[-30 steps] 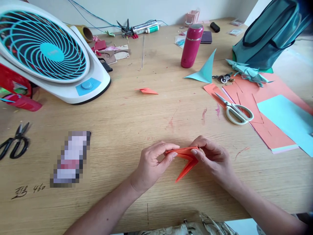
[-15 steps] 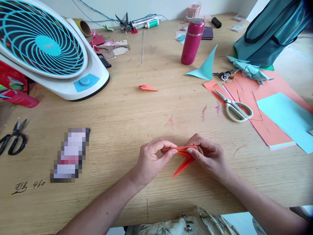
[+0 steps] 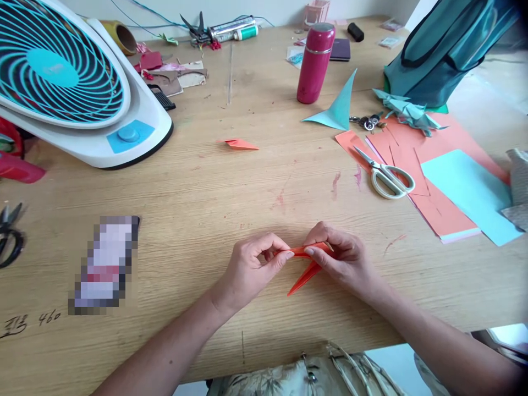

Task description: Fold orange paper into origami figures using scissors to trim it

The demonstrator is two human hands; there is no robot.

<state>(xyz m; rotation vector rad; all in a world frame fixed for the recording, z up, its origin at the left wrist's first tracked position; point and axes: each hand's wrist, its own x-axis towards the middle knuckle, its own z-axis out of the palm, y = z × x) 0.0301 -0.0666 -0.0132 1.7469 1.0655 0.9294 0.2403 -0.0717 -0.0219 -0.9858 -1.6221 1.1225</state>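
Observation:
Low over the front of the table, both hands hold one folded piece of orange paper (image 3: 306, 278). My left hand (image 3: 251, 269) pinches its left tip between thumb and forefinger. Thumb and fingers of my right hand (image 3: 344, 256) press the right part, hiding some of the folds. One narrow pointed flap hangs down to the lower left between the hands. Farther back lies a smaller folded orange paper piece (image 3: 241, 144), apart from both hands.
White-handled scissors (image 3: 391, 181) rest on orange sheets (image 3: 449, 212) at right, beside a light blue sheet (image 3: 470, 187). Behind stand a magenta bottle (image 3: 315, 66), a folded blue paper (image 3: 340, 110) and a teal bag (image 3: 437, 55). A fan (image 3: 136, 132), a blurred phone (image 3: 105, 261) and black scissors (image 3: 10, 236) are at left.
The view has shifted slightly, so the table things appear farther left. Between my hands the paper's upper strip looks narrower and more pressed together. Both hands keep their hold.

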